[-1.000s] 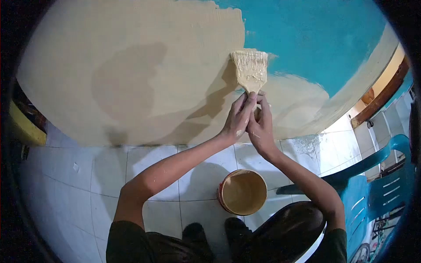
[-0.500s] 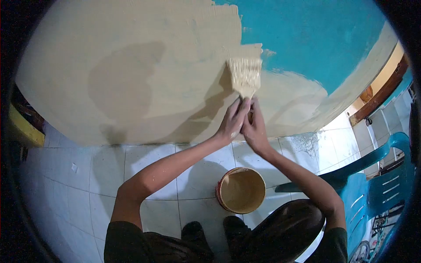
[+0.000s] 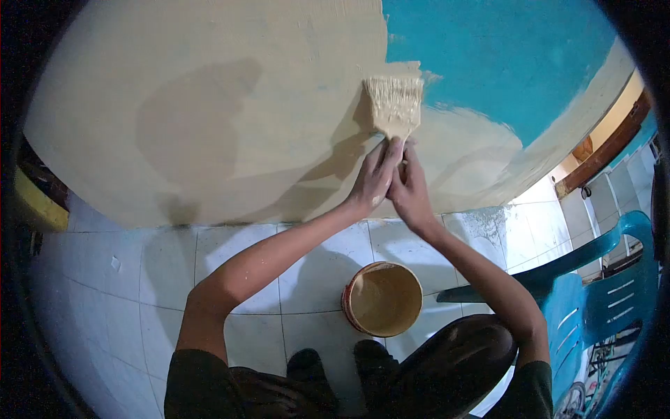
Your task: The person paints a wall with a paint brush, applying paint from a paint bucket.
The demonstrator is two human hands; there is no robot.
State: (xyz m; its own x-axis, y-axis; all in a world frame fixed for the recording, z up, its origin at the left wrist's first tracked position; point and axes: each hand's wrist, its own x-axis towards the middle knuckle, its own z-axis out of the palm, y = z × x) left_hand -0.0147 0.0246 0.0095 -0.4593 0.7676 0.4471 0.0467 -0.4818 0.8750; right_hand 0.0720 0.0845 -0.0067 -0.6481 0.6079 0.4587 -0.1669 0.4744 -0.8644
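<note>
A wide paintbrush (image 3: 395, 105), its bristles thick with beige paint, points up against the wall (image 3: 293, 98). Both of my hands close round its handle, which is mostly hidden by the fingers. My left hand (image 3: 374, 180) grips from the left with the thumb along the handle, and my right hand (image 3: 412, 192) wraps it from the right. Much of the wall is beige; a turquoise area (image 3: 488, 63) lies up and to the right of the bristles. Below my hands, on the floor, stands a round bucket (image 3: 384, 300) with beige paint inside.
A turquoise plastic chair (image 3: 618, 300) stands close to my right arm. White tiles (image 3: 244, 335) cover the floor, and my feet are just below the bucket. A yellow object (image 3: 42, 202) is at the far left. Bicycle parts (image 3: 579, 398) show behind the chair.
Both hands have moved slightly upward with the paintbrush along the wall, near the lower left edge of the turquoise area. My grip looks the same.
</note>
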